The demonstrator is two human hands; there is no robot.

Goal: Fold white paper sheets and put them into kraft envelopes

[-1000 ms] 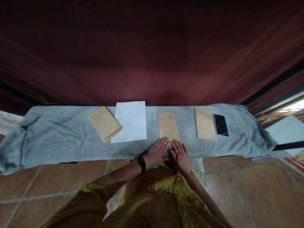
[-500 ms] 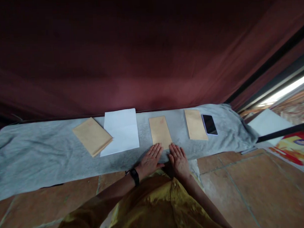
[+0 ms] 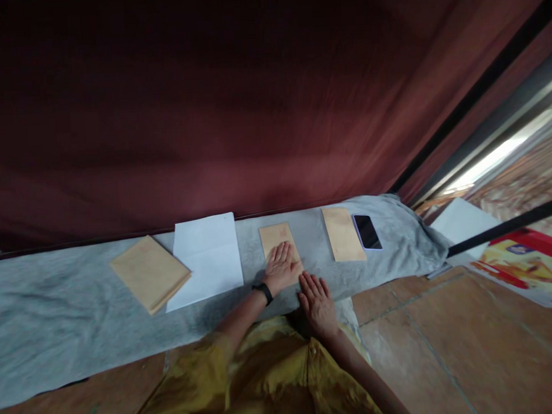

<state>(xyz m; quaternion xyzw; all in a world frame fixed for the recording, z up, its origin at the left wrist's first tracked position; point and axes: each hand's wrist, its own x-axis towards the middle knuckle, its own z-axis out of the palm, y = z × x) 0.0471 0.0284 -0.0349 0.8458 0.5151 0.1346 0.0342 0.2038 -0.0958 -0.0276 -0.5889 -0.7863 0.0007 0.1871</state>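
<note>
A tan envelope (image 3: 270, 233) lies flat on the grey cloth (image 3: 89, 298) in front of me. My left hand (image 3: 280, 268), with a black band at its wrist, rests flat on the envelope and covers its middle and lower part. At the envelope's lower right corner lies my right hand (image 3: 318, 302), palm down with its fingers extended. Neither hand grips anything. A stack of tan envelopes (image 3: 146, 272) overlaps white paper (image 3: 208, 257) on the left. Another tan envelope (image 3: 343, 233) lies to the right, beside a phone (image 3: 367, 231).
A dark red fabric wall (image 3: 255, 141) rises behind the cloth-covered surface. Black bars (image 3: 507, 226) cross the right side. Beyond them are a white sheet (image 3: 464, 223) and a red and yellow package (image 3: 526, 261) above the tiled floor (image 3: 443, 322).
My left hand has moved up onto the middle of the envelope from its lower edge. My right hand stays near the lower right corner. The camera view has shifted and tilted slightly.
</note>
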